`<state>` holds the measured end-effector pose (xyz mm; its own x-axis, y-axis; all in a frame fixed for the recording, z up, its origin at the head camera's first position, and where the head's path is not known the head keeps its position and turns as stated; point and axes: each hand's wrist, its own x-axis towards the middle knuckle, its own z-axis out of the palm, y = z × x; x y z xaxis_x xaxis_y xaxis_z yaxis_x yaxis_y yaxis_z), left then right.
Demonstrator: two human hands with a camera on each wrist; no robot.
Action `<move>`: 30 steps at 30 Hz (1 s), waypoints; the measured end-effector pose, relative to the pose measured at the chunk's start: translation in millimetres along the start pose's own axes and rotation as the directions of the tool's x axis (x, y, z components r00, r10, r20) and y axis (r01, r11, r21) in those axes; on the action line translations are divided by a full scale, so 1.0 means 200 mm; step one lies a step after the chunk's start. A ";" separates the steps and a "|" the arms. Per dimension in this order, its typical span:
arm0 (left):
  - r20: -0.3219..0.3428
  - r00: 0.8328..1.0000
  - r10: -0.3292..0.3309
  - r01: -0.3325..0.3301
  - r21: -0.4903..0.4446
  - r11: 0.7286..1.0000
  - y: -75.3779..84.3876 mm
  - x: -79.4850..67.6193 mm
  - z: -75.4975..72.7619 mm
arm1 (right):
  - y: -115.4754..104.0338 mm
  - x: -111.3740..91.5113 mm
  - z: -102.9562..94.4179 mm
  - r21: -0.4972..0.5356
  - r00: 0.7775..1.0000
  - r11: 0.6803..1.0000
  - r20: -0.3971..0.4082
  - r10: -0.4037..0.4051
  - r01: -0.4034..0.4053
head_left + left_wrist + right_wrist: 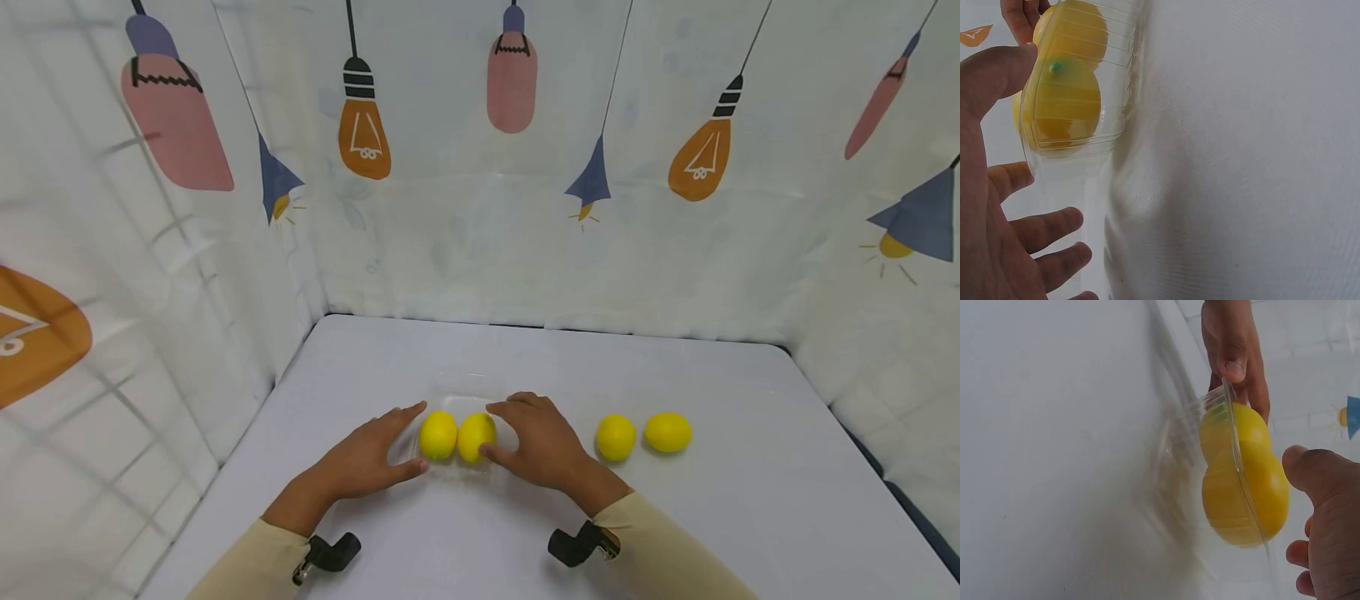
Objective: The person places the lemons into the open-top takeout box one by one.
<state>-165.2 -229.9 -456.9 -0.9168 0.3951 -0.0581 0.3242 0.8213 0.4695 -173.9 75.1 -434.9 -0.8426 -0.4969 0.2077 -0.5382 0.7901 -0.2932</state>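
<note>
Two yellow lemons, a left one and a right one, sit side by side in a clear plastic container. My left hand spreads its fingers at the container's left side; in the left wrist view its thumb and index finger appear at the rim, though firm contact is unclear. At the right side, my right hand reaches over beside the right lemon, fingers relaxed. The right wrist view shows its thumb close to that lemon without gripping it.
Two more lemons, one rounder-looking and one lying sideways, rest on the white table right of my right hand. White curtains printed with lamps surround the table's back and sides.
</note>
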 end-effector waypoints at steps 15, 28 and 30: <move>-0.010 1.000 0.024 -0.024 -0.013 1.000 0.00 -0.01 -0.01 | 0.15 -0.10 -0.08 -0.044 0.998 0.997 -0.041 0.057 -0.058; -0.008 1.000 0.018 -0.018 -0.009 1.000 0.02 -0.01 -0.02 | 0.29 -0.18 -0.15 -0.052 0.989 0.990 -0.064 0.130 -0.133; -0.009 1.000 0.019 -0.019 -0.008 1.000 0.02 -0.01 -0.02 | 0.31 -0.20 -0.16 -0.054 0.987 0.987 -0.064 0.149 -0.153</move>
<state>-162.8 -229.1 -451.7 -0.9125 0.4070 -0.0412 0.3398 0.8104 0.4773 -173.5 154.6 -432.1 -0.9104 -0.3494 0.2215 -0.4016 0.8750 -0.2703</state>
